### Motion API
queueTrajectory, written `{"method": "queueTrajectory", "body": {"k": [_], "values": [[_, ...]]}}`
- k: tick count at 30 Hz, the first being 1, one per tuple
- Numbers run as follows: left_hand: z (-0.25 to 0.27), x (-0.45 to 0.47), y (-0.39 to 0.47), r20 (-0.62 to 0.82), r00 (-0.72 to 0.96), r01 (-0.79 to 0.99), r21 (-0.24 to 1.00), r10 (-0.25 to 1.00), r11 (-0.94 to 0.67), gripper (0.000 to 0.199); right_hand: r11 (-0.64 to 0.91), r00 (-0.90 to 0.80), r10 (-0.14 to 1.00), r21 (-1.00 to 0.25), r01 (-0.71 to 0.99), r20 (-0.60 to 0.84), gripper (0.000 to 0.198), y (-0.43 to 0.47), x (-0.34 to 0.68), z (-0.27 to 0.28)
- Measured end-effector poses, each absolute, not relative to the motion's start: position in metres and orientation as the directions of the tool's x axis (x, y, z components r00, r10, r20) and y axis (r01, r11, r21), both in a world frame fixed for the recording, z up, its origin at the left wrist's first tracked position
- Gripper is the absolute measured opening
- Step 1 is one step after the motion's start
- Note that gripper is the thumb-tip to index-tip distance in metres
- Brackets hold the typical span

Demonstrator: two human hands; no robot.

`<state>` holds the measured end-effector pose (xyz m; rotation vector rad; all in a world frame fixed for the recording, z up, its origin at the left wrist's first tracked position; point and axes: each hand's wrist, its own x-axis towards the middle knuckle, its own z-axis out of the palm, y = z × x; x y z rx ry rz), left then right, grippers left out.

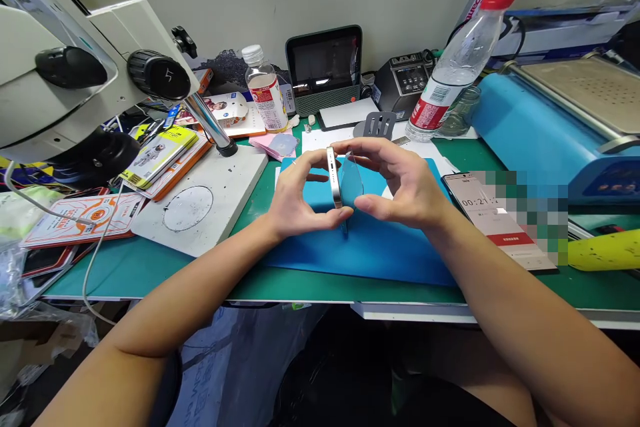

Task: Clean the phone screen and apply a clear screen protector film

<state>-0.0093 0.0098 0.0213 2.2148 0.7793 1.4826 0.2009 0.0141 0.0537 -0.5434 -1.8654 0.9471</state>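
Observation:
My left hand [305, 200] grips a smartphone [333, 177] on edge, its silver frame and charging port facing me. Just to its right, my right hand [405, 183] holds a thin clear sheet [353, 177] by its edges, curved fingers on the far side and thumb on the near side. The sheet stands tilted close beside the phone; whether they touch along the far side I cannot tell. Both hands are above a blue mat [360, 257] on the green table. The phone's faces are mostly hidden by the steep angle.
A microscope [95, 80] with a white base [220, 213] stands at left, near stacked boxes [165, 153]. Behind are a small bottle [266, 90], a dark display [325, 67] and a tall red-capped bottle [453, 73]. At right lie another phone [500, 213] and a blue machine [540, 133].

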Motion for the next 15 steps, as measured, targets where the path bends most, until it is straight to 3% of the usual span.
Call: {"method": "queueTrajectory", "body": {"k": [9,15], "values": [[0.021,-0.018,0.015,0.752,0.288,0.25,0.538,0.593,-0.805,0.068,0.64,-0.361,0.723,-0.768,0.03,0.588,0.055,0.025,0.212,0.055],[0.04,-0.043,0.007,0.599,0.432,0.304,0.607,0.674,-0.734,0.083,0.669,-0.124,0.741,-0.71,0.221,0.66,0.06,0.038,0.216,0.049]]}}
